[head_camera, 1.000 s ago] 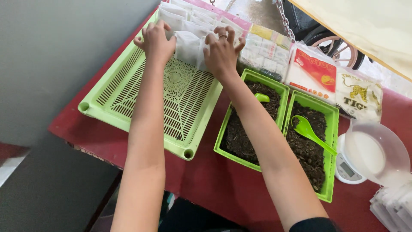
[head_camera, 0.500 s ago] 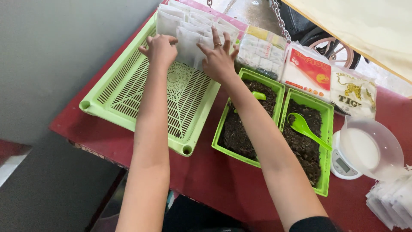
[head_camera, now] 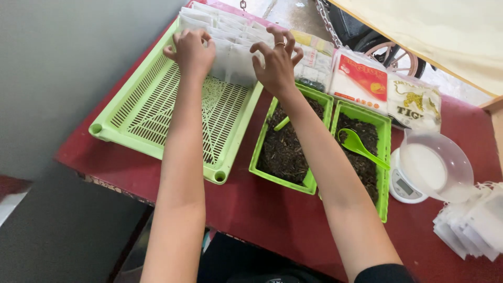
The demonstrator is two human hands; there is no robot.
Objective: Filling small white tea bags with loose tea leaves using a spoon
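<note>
The white bags [head_camera: 230,57] lay in rows at the far end of the green tray [head_camera: 157,105], their rows running across it. The left hand [head_camera: 191,50] pressed on them, fingers curled. The right hand [head_camera: 275,65] touched them with fingers spread. Beside were two green boxes of dark leaves [head_camera: 285,147] and one green spoon [head_camera: 359,144].

From my feed: both forearms are bare from wrist to past the elbow, no watch, no bracelet, no gloves. Left hand [head_camera: 191,50] has nothing on the fingers that I can make out. Right hand [head_camera: 275,65] wears one thin ring [head_camera: 280,44], metallic, on a middle finger (can't tell which exactly). Nails short, unpainted as far as I can see. At the bottom edge of the head view, a black sleeve [head_camera: 385,273] covers the right upper arm.
</note>
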